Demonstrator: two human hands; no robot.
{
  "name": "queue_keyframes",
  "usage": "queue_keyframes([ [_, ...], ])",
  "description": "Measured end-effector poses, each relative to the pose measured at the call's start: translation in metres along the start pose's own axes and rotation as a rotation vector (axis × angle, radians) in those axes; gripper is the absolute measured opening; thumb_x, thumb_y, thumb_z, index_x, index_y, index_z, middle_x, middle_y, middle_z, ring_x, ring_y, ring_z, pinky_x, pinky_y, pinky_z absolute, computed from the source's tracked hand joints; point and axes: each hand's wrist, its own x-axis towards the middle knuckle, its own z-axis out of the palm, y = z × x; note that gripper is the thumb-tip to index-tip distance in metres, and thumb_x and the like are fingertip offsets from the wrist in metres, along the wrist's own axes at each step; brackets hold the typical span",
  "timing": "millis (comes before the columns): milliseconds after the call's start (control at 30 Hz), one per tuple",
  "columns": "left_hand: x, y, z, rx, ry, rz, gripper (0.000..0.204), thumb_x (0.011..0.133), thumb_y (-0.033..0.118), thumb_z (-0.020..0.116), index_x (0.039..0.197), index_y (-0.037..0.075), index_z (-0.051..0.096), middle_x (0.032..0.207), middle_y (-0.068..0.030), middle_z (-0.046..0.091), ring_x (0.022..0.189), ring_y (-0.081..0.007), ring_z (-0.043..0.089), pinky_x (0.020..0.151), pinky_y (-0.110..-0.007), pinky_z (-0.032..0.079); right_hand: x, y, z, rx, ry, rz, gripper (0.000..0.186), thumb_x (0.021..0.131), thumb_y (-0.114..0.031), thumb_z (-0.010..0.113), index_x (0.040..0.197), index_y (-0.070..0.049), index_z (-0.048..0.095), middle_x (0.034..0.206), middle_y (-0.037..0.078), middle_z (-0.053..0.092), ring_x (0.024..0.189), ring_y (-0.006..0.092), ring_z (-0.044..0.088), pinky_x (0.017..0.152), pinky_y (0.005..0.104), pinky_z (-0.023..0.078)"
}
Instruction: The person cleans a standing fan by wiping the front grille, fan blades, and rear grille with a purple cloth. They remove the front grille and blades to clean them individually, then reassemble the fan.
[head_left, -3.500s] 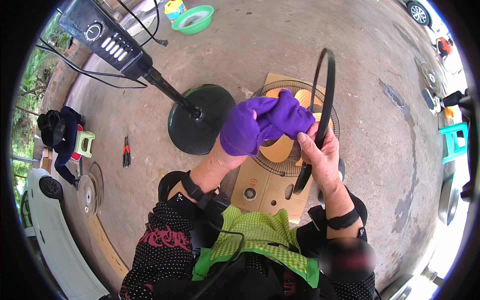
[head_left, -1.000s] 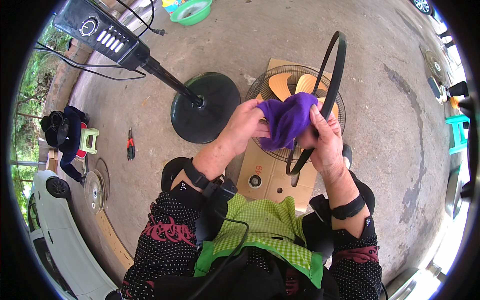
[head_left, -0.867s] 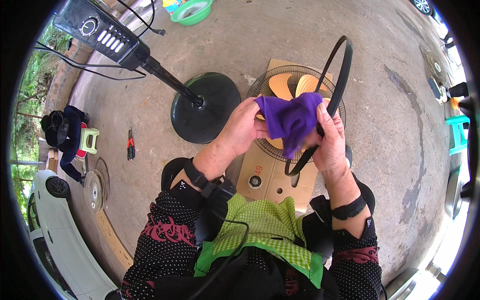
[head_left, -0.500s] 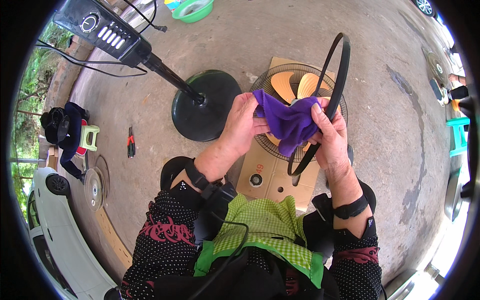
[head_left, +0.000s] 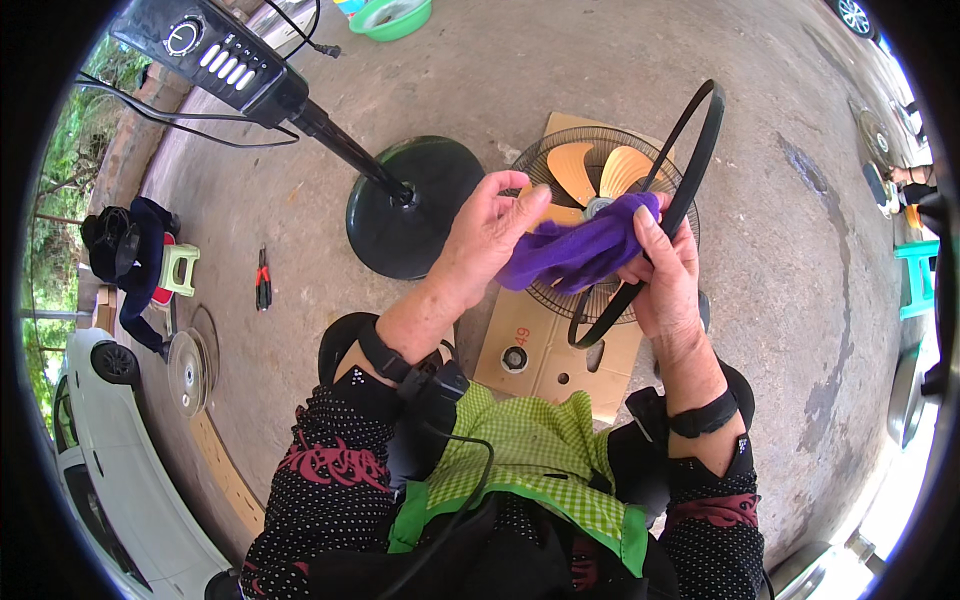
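Observation:
A purple cloth point(head_left: 575, 250) stretches between my hands, bunched at its right end. My right hand point(head_left: 668, 275) is closed round a thin black ring point(head_left: 700, 165), with the cloth pinched against it. My left hand point(head_left: 480, 240) is raised beside the cloth's left end, thumb and fingers apart; whether its palm touches the cloth is hard to see. Below them lies a round wire fan grille point(head_left: 530, 150) with yellow fan blades point(head_left: 572, 172), partly hidden by the cloth and ring. It rests on a flattened cardboard sheet point(head_left: 495, 345).
Ahead to the left is a black fan stand with a round base point(head_left: 420, 225) and a control panel point(head_left: 225, 65). Pliers with red and black handles point(head_left: 262, 282) lie on the floor. Farther off are a green basin point(head_left: 392, 20), a pale green stool point(head_left: 180, 270) and a person point(head_left: 145, 255).
My left hand has let go of the cloth's upper corner and its fingers have spread upward. The cloth's left end has dropped. The ring has shifted slightly right in my right hand.

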Motion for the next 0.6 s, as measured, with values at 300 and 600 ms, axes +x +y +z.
queue_keyframes([
  [300, -0.004, 0.041, -0.022, 0.318, -0.421, -0.069, 0.015, 0.088, 0.014, 0.073, 0.093, -0.001, 0.075, 0.076, 0.0033, 0.065, 0.069, -0.0027, 0.055, 0.064, -0.02, 0.045, -0.006, -0.008, 0.007, -0.509, 0.086, 0.012, 0.039, 0.085, -0.005, 0.074, 0.12, -0.004, 0.059, 0.089, 0.0, 0.066, 0.073, 0.0068, 0.061, 0.064, 0.0207, 0.05],
  [600, 0.0, 0.043, -0.041, 0.067, -0.248, 0.416, 0.006, 0.089, 0.007, 0.069, 0.089, 0.001, 0.07, 0.089, 0.0014, 0.062, 0.081, -0.006, 0.055, 0.073, -0.021, 0.043, 0.003, -0.002, -0.009, -0.861, 0.22, -0.049, 0.019, 0.096, -0.016, 0.061, 0.107, -0.001, 0.066, 0.079, 0.001, 0.065, 0.061, 0.0057, 0.056, 0.053, 0.0213, 0.044],
])
